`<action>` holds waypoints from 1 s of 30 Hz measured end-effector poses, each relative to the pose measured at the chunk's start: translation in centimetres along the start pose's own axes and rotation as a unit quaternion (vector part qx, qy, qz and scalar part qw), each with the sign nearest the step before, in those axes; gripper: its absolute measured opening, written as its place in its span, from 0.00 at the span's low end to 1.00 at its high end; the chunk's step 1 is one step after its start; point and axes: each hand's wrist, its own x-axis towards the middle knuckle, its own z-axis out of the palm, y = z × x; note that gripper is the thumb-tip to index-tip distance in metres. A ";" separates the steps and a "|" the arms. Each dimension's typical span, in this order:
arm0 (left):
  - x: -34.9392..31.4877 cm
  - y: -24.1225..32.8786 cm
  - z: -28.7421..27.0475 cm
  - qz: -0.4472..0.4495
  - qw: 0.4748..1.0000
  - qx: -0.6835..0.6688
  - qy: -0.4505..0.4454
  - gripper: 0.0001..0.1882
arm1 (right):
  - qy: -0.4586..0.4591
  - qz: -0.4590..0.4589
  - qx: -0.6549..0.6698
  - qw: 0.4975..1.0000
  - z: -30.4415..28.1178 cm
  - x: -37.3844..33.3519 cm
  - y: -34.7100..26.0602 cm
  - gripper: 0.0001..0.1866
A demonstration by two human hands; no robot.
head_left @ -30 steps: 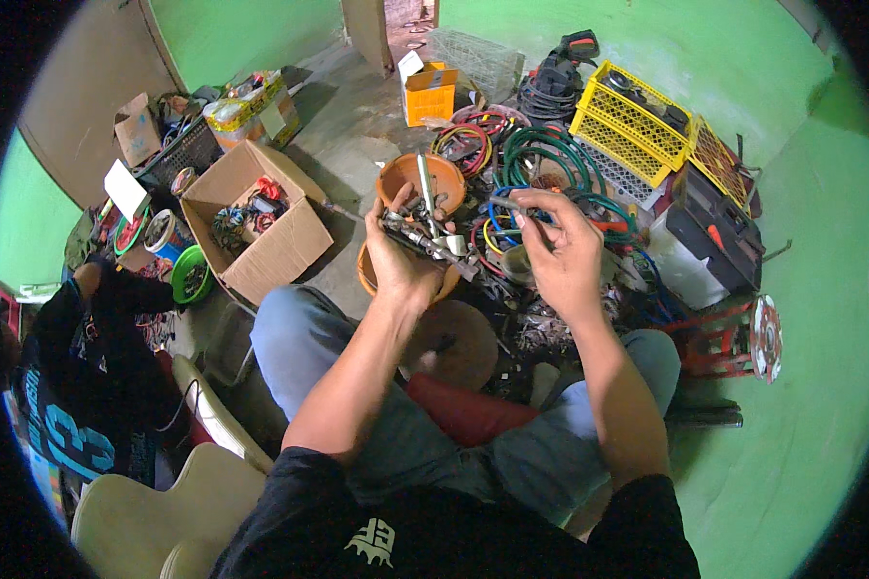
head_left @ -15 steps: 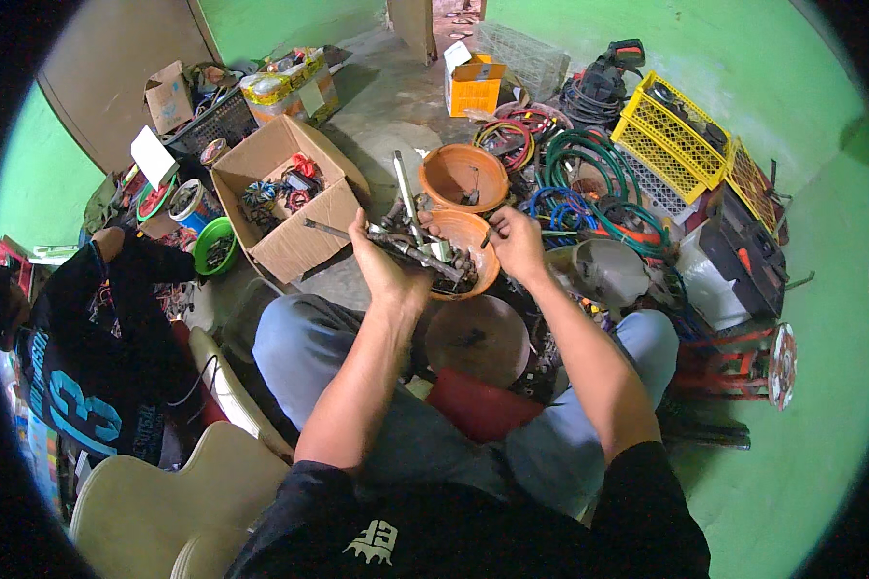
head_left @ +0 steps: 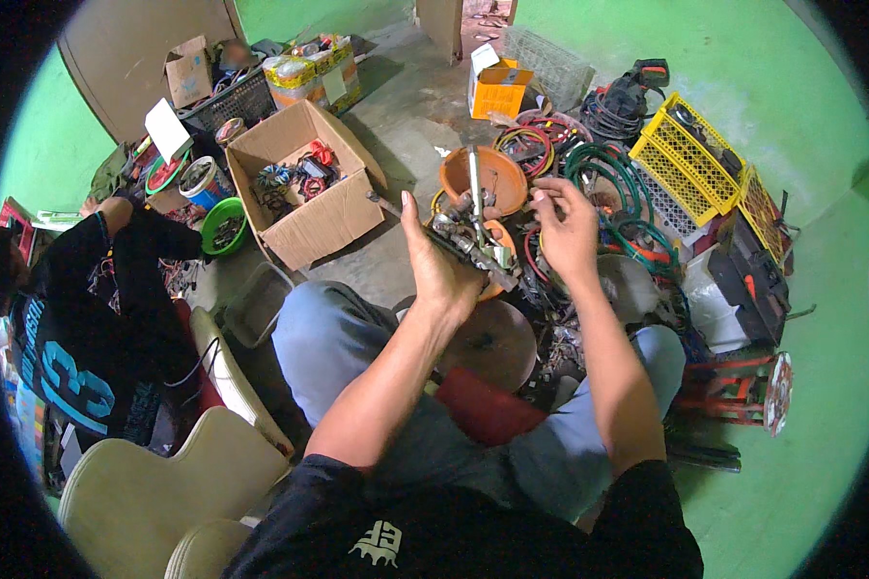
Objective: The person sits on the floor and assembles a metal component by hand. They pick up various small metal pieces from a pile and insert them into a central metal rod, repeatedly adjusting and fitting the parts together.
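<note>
My left hand (head_left: 444,275) is closed around a handful of metal parts (head_left: 473,241). Among them a long bright metal bar (head_left: 475,188) stands up and a thinner dark rod sticks out to the left. The bundle is above the near orange bowl (head_left: 504,236), which it mostly hides. Off to the right, my right hand (head_left: 567,236) is raised with fingers curled toward the thumb, close to the rim of the far orange bowl (head_left: 500,172). Whatever its fingertips pinch, if anything, is too small to make out.
Coiled green hoses (head_left: 608,174) and metal bits lie at the right. A round brown lid (head_left: 490,343) sits between my knees. Left of me stand a cardboard box (head_left: 323,227) of cables and a green bowl (head_left: 224,246). Another person (head_left: 97,328) sits far left, beside a chair (head_left: 164,482).
My right hand has lifted away from the near bowl toward the far one. My left hand still holds the metal parts, now further right in view. The whole view has shifted slightly.
</note>
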 end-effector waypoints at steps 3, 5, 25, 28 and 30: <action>0.0 -0.9 0.6 -0.033 0.999 0.026 -0.032 0.48 | 0.031 -0.079 -0.026 0.996 -2.5 -1.0 -3.2 0.07; -0.2 -1.7 1.0 -0.070 0.996 0.025 -0.054 0.48 | 0.029 -0.135 -0.056 0.989 -4.0 -2.1 -5.7 0.08; -0.2 -8.8 5.3 -0.204 0.969 0.057 -0.125 0.53 | -0.048 -0.237 -0.201 0.949 -13.4 -4.0 -8.6 0.09; -0.2 -8.9 5.6 -0.206 0.971 0.052 -0.114 0.53 | -0.072 -0.215 -0.210 0.951 -14.1 -5.0 -8.4 0.09; -0.4 -9.0 6.1 -0.209 0.974 0.032 -0.077 0.53 | -0.093 -0.197 -0.209 0.953 -14.2 -5.7 -8.3 0.10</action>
